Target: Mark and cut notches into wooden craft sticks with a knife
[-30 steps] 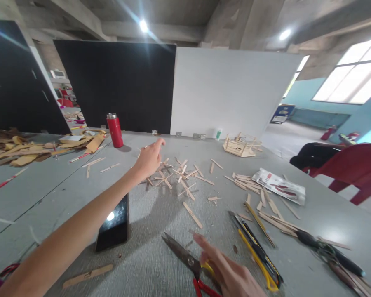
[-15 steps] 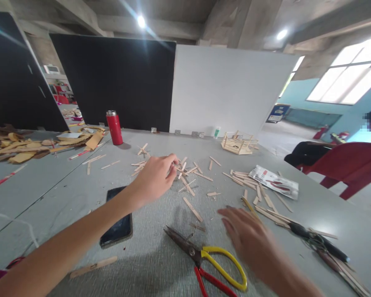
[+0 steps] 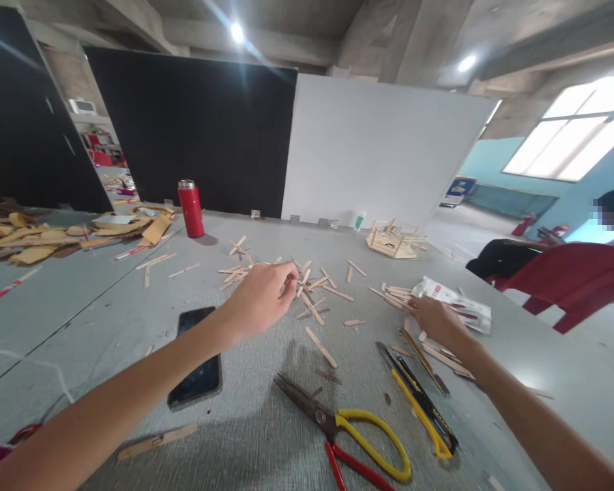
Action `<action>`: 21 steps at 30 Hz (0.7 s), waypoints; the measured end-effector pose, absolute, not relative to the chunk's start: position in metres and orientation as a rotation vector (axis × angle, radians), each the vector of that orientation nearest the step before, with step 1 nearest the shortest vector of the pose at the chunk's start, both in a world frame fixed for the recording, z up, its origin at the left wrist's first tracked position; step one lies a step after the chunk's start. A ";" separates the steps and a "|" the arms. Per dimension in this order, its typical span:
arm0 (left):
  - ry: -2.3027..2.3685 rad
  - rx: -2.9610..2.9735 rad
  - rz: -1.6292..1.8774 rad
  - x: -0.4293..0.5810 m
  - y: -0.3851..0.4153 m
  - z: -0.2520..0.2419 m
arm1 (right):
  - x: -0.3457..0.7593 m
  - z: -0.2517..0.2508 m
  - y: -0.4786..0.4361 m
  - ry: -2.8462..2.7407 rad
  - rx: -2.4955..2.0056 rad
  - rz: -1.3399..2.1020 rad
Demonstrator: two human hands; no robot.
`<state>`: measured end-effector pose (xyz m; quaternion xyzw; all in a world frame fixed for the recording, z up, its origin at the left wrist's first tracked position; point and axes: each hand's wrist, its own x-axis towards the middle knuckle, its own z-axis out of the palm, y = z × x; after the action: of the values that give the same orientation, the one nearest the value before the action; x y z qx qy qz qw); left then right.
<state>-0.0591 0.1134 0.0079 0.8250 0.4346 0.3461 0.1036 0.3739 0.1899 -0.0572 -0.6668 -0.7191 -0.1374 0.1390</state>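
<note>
Centrally, the left hand (image 3: pixel 263 300) pinches one of the pale flat wooden craft sticks (image 3: pixel 321 347) scattered on the grey table (image 3: pixel 107 320), while right of centre the right hand (image 3: pixel 434 319) lies over more sticks beside a white plastic packet (image 3: pixel 453 303), its grip impossible to tell.

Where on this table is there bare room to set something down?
Bare tabletop lies left of the phone, between it and the red flask. Another free patch sits between phone and scissors. Crowded: the scattered sticks at the left hand, and sticks, packet and utility knife by the right hand.
</note>
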 end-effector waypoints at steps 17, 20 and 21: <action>0.749 2.608 0.369 -0.005 0.050 -0.051 | 0.335 -0.037 0.130 -2.004 -1.979 -0.055; 0.721 2.645 0.233 0.003 0.035 -0.055 | 0.303 -0.037 0.104 -2.076 -1.810 -0.036; 0.721 2.652 0.213 0.004 0.033 -0.053 | 0.292 -0.038 0.095 -2.086 -1.754 -0.034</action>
<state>0.0043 0.0327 -0.0533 0.9443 0.2568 0.0759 0.1911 0.2924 0.0954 -0.0377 -0.6297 -0.7488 -0.0122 0.2065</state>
